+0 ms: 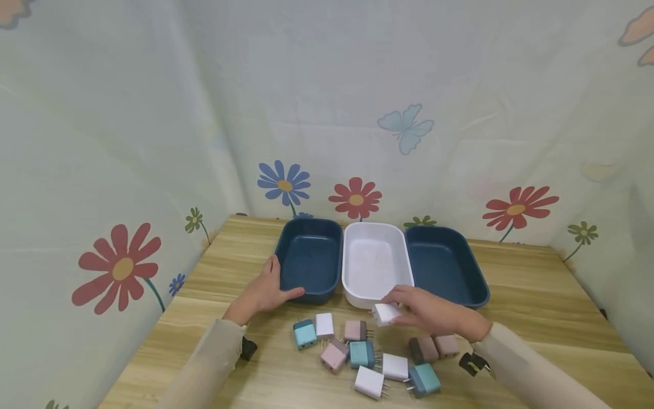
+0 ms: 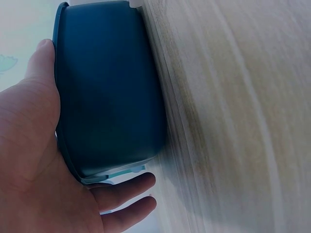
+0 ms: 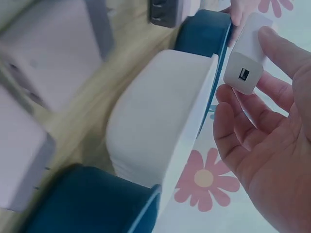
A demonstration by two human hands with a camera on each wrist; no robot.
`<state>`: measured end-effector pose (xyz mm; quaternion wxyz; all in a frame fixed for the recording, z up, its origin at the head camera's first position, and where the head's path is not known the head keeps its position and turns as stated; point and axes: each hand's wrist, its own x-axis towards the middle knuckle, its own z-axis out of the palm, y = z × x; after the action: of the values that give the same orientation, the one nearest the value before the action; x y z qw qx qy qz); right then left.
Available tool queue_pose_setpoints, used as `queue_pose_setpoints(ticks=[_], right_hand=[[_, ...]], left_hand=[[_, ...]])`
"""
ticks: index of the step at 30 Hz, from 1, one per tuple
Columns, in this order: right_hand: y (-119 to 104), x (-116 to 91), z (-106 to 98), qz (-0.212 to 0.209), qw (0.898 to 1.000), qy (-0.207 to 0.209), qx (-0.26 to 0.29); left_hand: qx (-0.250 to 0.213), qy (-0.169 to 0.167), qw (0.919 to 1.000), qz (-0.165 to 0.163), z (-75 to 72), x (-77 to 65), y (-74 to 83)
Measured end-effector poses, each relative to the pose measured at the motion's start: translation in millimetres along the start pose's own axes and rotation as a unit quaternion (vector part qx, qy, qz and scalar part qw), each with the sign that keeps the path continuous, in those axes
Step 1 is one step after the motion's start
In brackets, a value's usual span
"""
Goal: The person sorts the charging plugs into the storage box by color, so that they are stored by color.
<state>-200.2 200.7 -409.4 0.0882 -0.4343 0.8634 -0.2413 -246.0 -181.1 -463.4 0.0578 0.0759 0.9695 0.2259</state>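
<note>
Now, one white charger (image 1: 386, 314) in pinch of right hand (image 1: 426, 309), left hand (image 1: 263, 288) loosely spread against left blue tray (image 1: 309, 264).

I'm standing by what looks like a screened-off work nook: pale, flower-printed sheeting (image 1: 317, 85) edges a yellowish-brown wood-grain table (image 1: 526, 278).

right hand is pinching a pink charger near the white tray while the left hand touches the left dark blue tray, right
Not pink: the charger in the right hand is white, as the head view shows. It is near the white tray, and the left hand touches the left dark blue tray.
</note>
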Motion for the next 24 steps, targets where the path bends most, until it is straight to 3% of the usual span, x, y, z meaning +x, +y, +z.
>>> queue_pose_setpoints(ticks=[7,24], right_hand=[[-1,19,-10,0.029,1.0,0.0,-0.001],[-6,70,-21,0.011,0.999,0.022,-0.032]], left_hand=[[0.006,-0.002,1.0,-0.003,0.1,1.2,-1.4],[0.004,-0.005,1.0,-0.002,-1.5,-0.6,1.0]])
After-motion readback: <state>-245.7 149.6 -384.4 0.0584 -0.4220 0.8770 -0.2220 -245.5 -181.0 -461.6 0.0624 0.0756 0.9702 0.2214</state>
